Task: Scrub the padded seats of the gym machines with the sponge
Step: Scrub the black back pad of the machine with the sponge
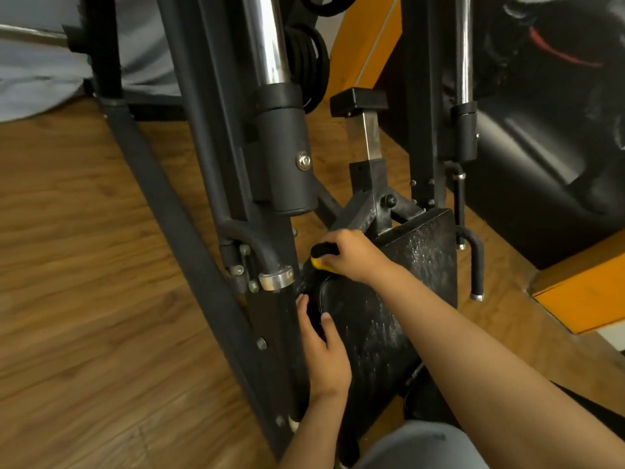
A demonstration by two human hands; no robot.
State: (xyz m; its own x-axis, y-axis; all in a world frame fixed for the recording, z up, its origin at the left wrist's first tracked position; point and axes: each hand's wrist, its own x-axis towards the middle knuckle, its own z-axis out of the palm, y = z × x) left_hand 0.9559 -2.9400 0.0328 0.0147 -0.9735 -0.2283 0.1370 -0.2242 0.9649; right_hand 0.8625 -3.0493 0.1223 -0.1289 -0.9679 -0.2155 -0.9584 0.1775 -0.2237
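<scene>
Sponge: yellow with a dark top layer, pressed against the far-left edge of the seat and mostly hidden under fingers. It is clenched in the right hand, the fingers curled over its top and the forearm stretched across the seat from the near right.

Seat: black padding, tilted, speckled with pale droplets or suds over most of its face. The near-left edge is grasped by the left hand. The thumb is laid on the upper face and the fingers are run down the side, between the padding and the frame.

Frame: dark painted upright, bolted, just left of the seat. Whether the two touch cannot be told. Above it a chrome rod is seen entering a black sleeve.

Post: square steel, risen from the bracket at the far end of the seat, capped by a black block.

Handle: black, hooked, chrome-tipped, just right of the seat.

Floor: wood-pattern planks, seen left and near. An orange beam is noted at right. A grey-clad knee is seen at the near edge.
</scene>
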